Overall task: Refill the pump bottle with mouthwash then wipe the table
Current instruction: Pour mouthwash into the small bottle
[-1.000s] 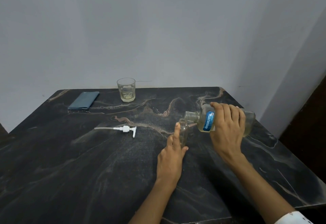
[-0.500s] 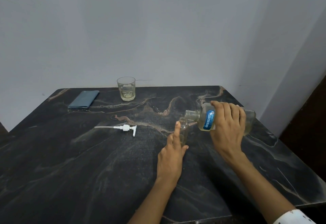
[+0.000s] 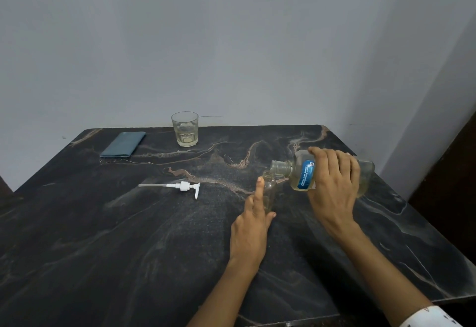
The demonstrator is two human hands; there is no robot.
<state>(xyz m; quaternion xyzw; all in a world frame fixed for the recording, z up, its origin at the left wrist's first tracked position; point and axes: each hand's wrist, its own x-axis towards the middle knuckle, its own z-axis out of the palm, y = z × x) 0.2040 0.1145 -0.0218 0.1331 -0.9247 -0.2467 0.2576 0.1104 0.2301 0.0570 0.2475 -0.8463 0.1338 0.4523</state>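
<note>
Head view, looking down at a dark marbled worktop (image 3: 128,249) set against a pale wall.

The right hand (image 3: 332,187) has its grip wrapped around a clear mouthwash bottle (image 3: 301,174) with a blue label. The fingers curl over the top of the bottle, which is tipped nearly onto its side, its open neck pointing left. Pale yellowish liquid shows in the lower part of the bottle.

Just left of and below that grip stands a small clear pump bottle (image 3: 269,192), upright on the worktop, with its open mouth right under the neck of the mouthwash bottle. The two openings are very close; whether they touch cannot be told.

The left hand (image 3: 252,226) steadies the pump bottle from the near side. Its index finger lies straight up along the bottle's left side and the thumb reaches around the base at the right, so the grip lightly pinches the bottle.

Well to the left of the left hand, a white pump head (image 3: 180,187) with its long tube lies flat on the worktop. Farther away, near the wall, stand a drinking glass (image 3: 185,129) holding a little pale liquid and, to its left, a folded blue cloth (image 3: 123,144).

A white patterned sleeve (image 3: 430,317) shows at the right wrist.
</note>
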